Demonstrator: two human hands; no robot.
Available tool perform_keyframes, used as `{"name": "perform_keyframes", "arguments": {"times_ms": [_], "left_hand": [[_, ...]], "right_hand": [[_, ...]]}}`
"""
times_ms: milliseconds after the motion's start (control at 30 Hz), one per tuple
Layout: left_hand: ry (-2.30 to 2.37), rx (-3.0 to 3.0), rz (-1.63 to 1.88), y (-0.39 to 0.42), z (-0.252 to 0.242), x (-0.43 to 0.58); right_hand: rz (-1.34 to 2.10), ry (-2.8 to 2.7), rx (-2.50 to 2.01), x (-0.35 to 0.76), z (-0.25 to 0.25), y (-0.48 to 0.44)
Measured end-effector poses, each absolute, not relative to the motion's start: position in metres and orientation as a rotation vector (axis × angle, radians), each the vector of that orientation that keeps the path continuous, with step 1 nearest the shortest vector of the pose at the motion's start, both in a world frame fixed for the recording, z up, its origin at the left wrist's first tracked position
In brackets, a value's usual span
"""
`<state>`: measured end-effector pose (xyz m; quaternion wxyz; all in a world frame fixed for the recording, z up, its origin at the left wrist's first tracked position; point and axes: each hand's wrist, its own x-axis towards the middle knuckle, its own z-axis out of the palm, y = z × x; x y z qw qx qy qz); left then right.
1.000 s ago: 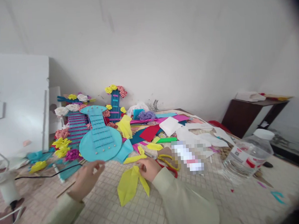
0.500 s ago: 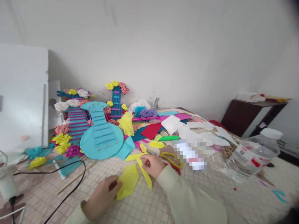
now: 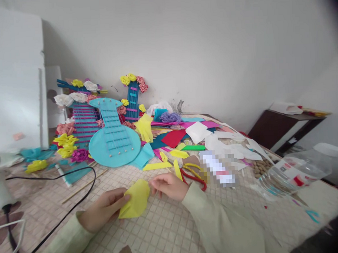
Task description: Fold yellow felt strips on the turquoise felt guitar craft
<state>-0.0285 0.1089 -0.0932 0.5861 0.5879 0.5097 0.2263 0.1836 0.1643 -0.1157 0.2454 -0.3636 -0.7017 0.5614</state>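
Note:
My left hand (image 3: 106, 207) pinches the left edge of a yellow piece of crepe paper (image 3: 135, 199), thumb on top, over the tiled tabletop. Just right of that paper, my right hand (image 3: 169, 185) has its fingers loosely bent and apart, with nothing visible in them. Its fingertips are close to the paper's right edge; whether they touch it I cannot tell. A narrow yellow strip (image 3: 156, 166) lies beyond the hands, and another yellow strip (image 3: 177, 170) shows behind my right hand. Red-handled scissors (image 3: 195, 179) and yellow-handled scissors (image 3: 194, 166) rest beside that hand.
A blue guitar-shaped piece (image 3: 114, 144) leans on flower-trimmed craft pieces (image 3: 85, 121) at the back left. Coloured paper sheets (image 3: 173, 138) spread along the back. A clear plastic bottle (image 3: 296, 174) is at the right. A black cable (image 3: 85, 210) crosses the left side.
My right hand has let go of the yellow strip and moved to the paper's right edge. My left hand has raised the yellow paper and shifted slightly left. The view has tilted down.

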Motion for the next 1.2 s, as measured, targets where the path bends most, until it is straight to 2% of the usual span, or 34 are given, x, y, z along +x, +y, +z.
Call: {"name": "perform_keyframes", "arguments": {"times_ms": [100,200,267,433,533,800,933,1033,1200], "left_hand": [[1.168,1.397,0.506,0.111,-0.097,-0.033],[1.145,1.336,0.571,0.111,-0.097,-0.036],[1.087,1.251,0.578,0.110,-0.096,-0.037],[0.990,1.106,0.590,0.110,-0.099,-0.040],[1.057,1.124,0.623,0.114,-0.107,-0.042],[1.160,1.273,0.593,0.119,-0.111,-0.041],[1.301,1.276,0.646,0.119,-0.107,-0.039],[1.336,1.251,0.700,0.120,-0.108,-0.038],[1.301,1.163,0.793,0.120,-0.113,-0.035]], "right_hand": [[1.308,-1.949,-1.158,0.181,-0.116,0.166],[1.077,-2.008,-1.142,0.180,-0.113,0.168],[1.153,-2.037,-1.109,0.180,-0.111,0.169],[1.664,-1.914,-1.062,0.179,-0.114,0.170],[1.822,-1.820,-1.063,0.179,-0.115,0.172],[1.669,-1.804,-1.190,0.173,-0.119,0.169],[1.621,-1.826,-1.043,0.176,-0.120,0.161],[1.368,-2.015,-0.917,0.180,-0.120,0.157],[0.464,-2.337,-0.814,0.181,-0.122,0.159]]}}
